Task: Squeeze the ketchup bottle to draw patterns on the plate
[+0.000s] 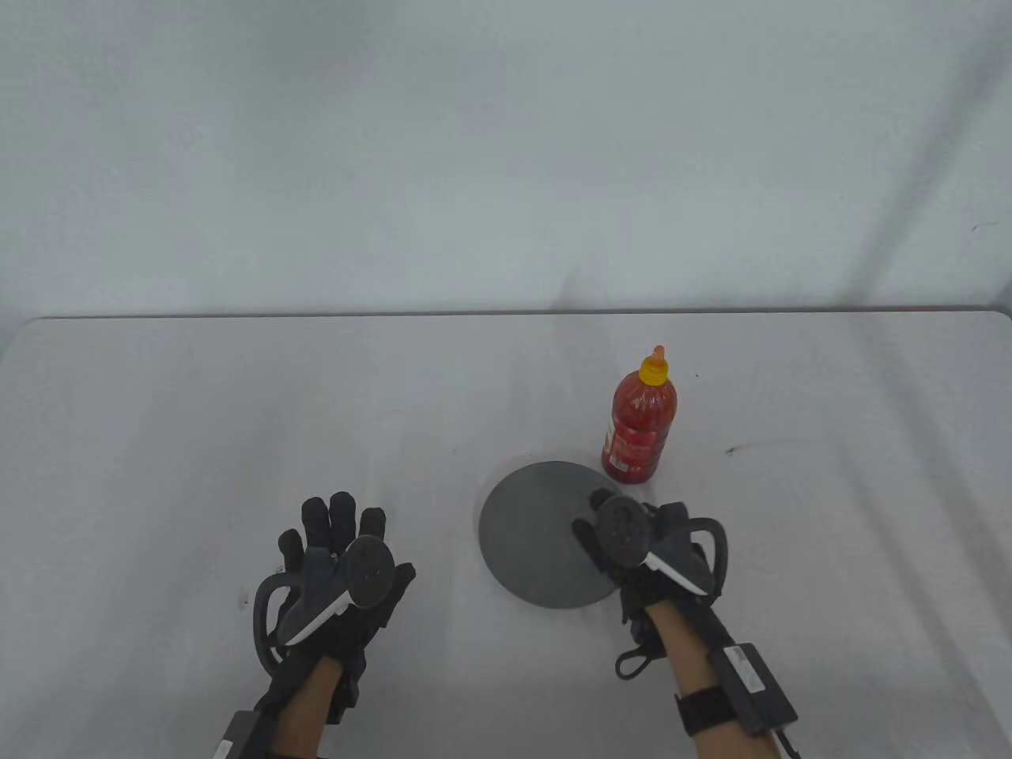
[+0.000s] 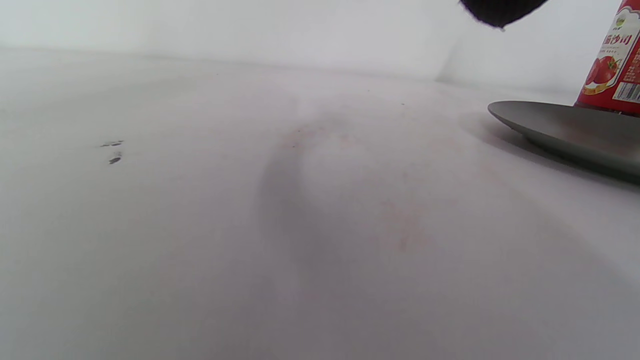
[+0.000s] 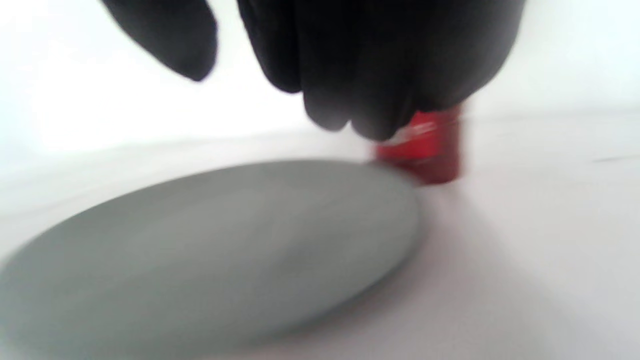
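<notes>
In the table view, the ketchup bottle (image 1: 639,419) stands upright just beyond the far right rim of the grey plate (image 1: 530,538). The left hand (image 1: 336,577) lies flat on the white table (image 1: 198,443), fingers straight and slightly spread, well left of the plate. The right hand (image 1: 644,545) hovers over the plate's right edge, holding nothing.

In the left wrist view, the plate's rim (image 2: 565,130) and the bottle's label (image 2: 617,65) sit at the far right.

In the right wrist view, which is blurred, loosely curled fingers (image 3: 370,75) hang above the plate (image 3: 210,250), near the bottle (image 3: 432,150).

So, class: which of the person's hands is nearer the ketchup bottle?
Right. The right hand hovers over the plate's edge just before the ketchup bottle; the left hand sits far to its left.
</notes>
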Tool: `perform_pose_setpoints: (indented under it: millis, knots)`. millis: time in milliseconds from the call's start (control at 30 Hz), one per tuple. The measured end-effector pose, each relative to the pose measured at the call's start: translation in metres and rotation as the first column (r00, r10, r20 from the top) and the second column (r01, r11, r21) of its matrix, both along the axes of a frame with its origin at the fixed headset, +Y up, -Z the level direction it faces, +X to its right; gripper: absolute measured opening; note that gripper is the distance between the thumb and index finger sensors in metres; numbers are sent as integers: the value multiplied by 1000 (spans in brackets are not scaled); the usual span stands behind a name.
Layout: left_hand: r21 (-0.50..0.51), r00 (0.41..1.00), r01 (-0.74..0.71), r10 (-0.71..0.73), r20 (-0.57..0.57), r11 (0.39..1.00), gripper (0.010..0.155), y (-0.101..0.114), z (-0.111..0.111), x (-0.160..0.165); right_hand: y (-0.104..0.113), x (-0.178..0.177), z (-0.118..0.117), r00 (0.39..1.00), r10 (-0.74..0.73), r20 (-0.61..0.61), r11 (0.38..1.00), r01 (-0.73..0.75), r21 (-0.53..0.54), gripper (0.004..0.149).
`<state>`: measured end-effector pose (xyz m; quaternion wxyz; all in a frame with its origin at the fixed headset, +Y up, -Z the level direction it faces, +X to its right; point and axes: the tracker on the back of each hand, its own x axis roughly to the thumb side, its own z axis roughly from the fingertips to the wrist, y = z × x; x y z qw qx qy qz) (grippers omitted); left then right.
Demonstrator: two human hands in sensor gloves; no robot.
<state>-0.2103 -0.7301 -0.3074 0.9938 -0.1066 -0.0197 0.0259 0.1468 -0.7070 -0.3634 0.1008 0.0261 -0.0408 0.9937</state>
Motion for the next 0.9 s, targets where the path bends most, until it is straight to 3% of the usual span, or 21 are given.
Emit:
perform_pose_setpoints:
  millis: [67,133,233,333,400,633,900]
  knots:
    - [-8,1000,-10,10,-6,1000,81,-1,0,-1,-4,32,-18,979,-52,198,998,56,-12,63]
    - [-13,1000,-13,13,-8,1000,81,-2,-1,-1,-13,51,-32,960,-79,269,993,99,-62,78]
    - [-13,1000,-19,19,-10,1000,81,-3,-2,-1,-30,67,-55,945,-244,216,951,277,-137,106]
    - [-7,1000,-21,20,-8,1000,81,-2,0,-1,-44,71,-74,903,-400,156,901,419,-114,113]
    - [0,1000,-19,19,-10,1000,81,0,1,-1,-49,72,-81,895,-416,162,889,438,-136,119]
    - [38,1000,-15,16,-22,999,81,7,5,-3,-57,71,-99,829,-550,105,817,560,-137,119]
    - [48,1000,-11,12,-15,999,81,6,4,-2,-69,77,-108,814,-573,101,795,581,-176,117]
